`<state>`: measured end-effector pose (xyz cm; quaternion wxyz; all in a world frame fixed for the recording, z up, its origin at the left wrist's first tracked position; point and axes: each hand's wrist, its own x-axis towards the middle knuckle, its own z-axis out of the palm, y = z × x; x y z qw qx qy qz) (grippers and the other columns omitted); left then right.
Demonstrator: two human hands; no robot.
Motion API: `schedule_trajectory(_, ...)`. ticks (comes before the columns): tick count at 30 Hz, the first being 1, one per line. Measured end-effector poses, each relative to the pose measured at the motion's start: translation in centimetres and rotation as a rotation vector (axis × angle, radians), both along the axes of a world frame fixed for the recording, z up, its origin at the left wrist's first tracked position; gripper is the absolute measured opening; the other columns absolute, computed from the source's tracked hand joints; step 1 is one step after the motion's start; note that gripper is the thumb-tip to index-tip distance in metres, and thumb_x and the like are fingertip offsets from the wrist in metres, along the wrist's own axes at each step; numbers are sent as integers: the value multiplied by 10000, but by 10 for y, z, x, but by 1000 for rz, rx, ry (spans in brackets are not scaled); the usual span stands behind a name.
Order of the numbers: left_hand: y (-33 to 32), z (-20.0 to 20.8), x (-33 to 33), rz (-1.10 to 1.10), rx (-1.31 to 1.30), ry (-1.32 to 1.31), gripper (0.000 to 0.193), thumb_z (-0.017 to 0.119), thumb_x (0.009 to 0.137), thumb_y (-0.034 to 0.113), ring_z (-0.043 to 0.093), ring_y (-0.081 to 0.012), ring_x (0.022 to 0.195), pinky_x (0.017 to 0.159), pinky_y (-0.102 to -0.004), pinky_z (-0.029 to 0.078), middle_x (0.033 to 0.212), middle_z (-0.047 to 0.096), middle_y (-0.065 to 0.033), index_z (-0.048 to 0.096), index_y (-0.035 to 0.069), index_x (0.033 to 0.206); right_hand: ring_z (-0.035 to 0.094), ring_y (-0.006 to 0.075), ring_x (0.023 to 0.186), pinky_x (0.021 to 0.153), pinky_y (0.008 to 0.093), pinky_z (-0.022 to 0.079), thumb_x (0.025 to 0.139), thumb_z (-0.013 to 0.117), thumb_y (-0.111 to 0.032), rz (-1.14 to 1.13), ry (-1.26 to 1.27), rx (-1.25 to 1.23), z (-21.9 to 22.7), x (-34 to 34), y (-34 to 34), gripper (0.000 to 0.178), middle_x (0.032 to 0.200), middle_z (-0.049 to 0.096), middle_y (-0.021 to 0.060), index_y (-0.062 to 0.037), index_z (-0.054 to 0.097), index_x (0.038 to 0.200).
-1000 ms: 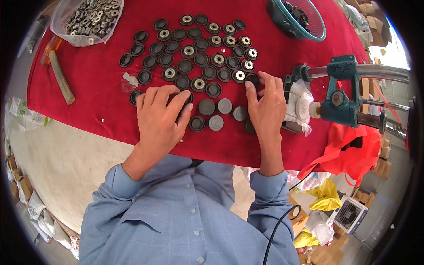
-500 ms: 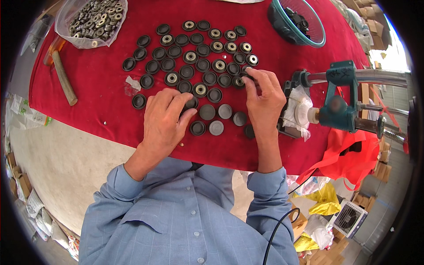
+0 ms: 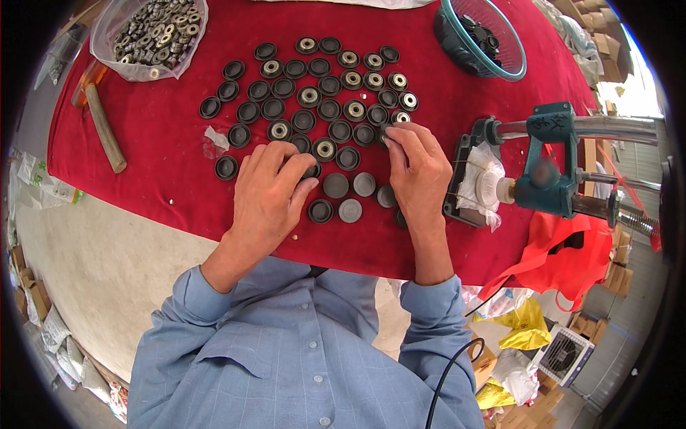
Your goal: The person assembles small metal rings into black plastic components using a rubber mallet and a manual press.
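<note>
Rows of round black caps (image 3: 329, 109) lie on the red cloth, several with a silvery ring bearing (image 3: 354, 110) set inside. My left hand (image 3: 268, 189) is at the near side of the rows, thumb and fingers closed around the edge of a black cap (image 3: 313, 171). At the right end, my right hand (image 3: 420, 168) has its thumb and forefinger pinched at another black cap (image 3: 385, 134), mostly covered by the fingertips. Between my hands, a few caps lie with their flat grey faces up, such as one grey cap (image 3: 350, 210).
A clear tub of bearings (image 3: 153, 39) stands at the far left, beside a wooden-handled hammer (image 3: 106, 129). A teal basket (image 3: 471, 50) holds black caps at the far right. The green press (image 3: 552, 161) stands right of my right hand, above a red bag (image 3: 572, 250).
My right hand has shifted left and slightly nearer, its fingertips now over a cap at the end of a row. My left hand stays nearly still at its cap.
</note>
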<state>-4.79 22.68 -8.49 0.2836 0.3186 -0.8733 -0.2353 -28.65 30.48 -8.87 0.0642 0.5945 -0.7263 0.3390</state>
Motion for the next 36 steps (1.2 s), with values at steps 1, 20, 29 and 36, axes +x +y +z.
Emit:
schedule_trajectory(1,0,0,0,0,0,0,347,873,825,65,638,-318,1017,860,-434,498,1123,653,-109,725,68,1139,760,294,1003,844,397,623,906,796,-41,0,0,0,0,0,2,156,1099,772,86,-52,777,1060)
schedule_trajectory(20,-19,-6,-26,-4,-36,282,306,839,854,-41,721,-243,810,645,-351,567,1030,692,-86,789,67,1136,729,342,1227,1021,445,602,853,655,74,42,114,172,4,13,31,481,1443,701,162,-12,747,1317)
schedule_trajectory(29,-16,-5,-21,-86,-255,19,307,812,843,26,701,-292,1071,899,-426,558,1154,717,-88,785,50,1148,734,350,1186,1004,441,607,869,668,60,37,34,172,10,9,29,453,1404,718,152,-37,756,1303)
schedule_trajectory(36,-10,-3,-14,-150,-386,-167,327,740,910,88,653,-265,1204,1028,-477,504,1279,711,-76,764,26,1230,741,334,982,815,445,601,918,736,-28,-22,-79,56,26,20,20,270,1090,728,119,-56,760,1186)
